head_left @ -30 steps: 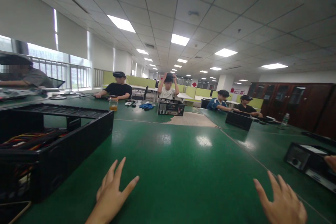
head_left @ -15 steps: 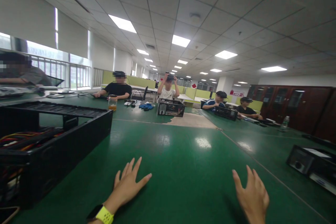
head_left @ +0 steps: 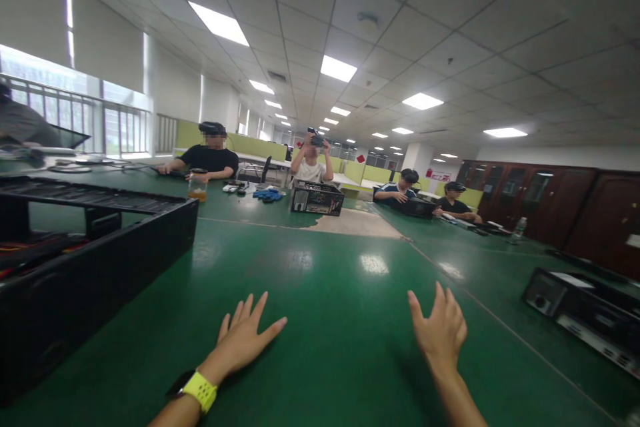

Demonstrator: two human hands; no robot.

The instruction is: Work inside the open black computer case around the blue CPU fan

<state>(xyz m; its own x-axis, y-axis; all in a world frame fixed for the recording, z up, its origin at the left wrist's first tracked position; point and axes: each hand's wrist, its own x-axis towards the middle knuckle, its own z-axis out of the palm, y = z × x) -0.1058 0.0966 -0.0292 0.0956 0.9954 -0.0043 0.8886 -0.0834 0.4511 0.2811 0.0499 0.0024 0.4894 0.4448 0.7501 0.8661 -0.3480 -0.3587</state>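
My left hand (head_left: 246, 333) is held over the green table (head_left: 320, 293), its fingers spread and nothing in it. A watch with a yellow-green strap (head_left: 200, 391) is on that wrist. My right hand (head_left: 440, 327), also open and holding nothing, is raised on the other side with the thumb apart from the fingers. To the left lies a large open black computer case (head_left: 125, 267), with coloured cables inside; it is the object nearest my left hand. At the right a second black computer case (head_left: 580, 313) lies on its side, well apart from my right hand.
Across the table sit several people, one in a white shirt (head_left: 311, 170) behind an open computer case (head_left: 317, 199). A jar of amber liquid (head_left: 198, 187) and blue gloves (head_left: 269, 194) stand further back. A bare tan patch (head_left: 357, 222) shows in the tabletop. A bottle (head_left: 520, 228) stands at right.
My right hand has moved left and a little up, showing more forearm. My left hand stays nearly in place. The view has turned slightly to the right.
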